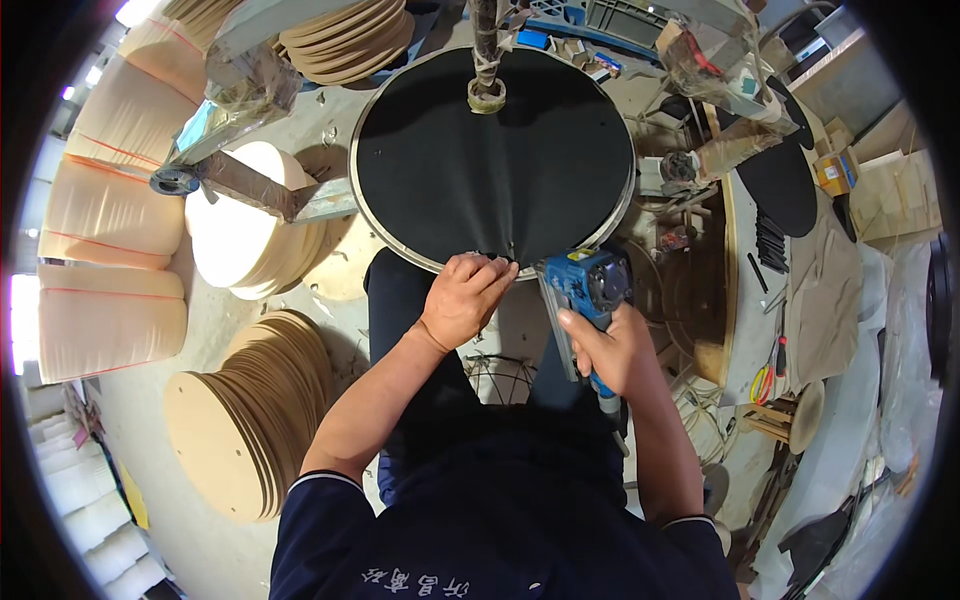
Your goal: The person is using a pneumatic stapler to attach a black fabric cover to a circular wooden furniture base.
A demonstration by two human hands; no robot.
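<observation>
One round black-covered disc (495, 160) at upper centre, fabric pinched at its near rim by left hand (462, 297). Right hand (612, 350) closed around blue staple gun (588, 285), nose beside pleat. Stapling step, judging so; next shot needing taut fabric, nose flush. Stacked wooden discs (250, 420) lower left.

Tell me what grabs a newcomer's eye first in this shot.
The big round black disc at centre top, clamped from above by a post, dominates. At its near edge the left hand pinches the black covering into folds, while the right hand holds a blue power stapler against the rim. Stacks of round wooden discs fan out at lower left.
</observation>
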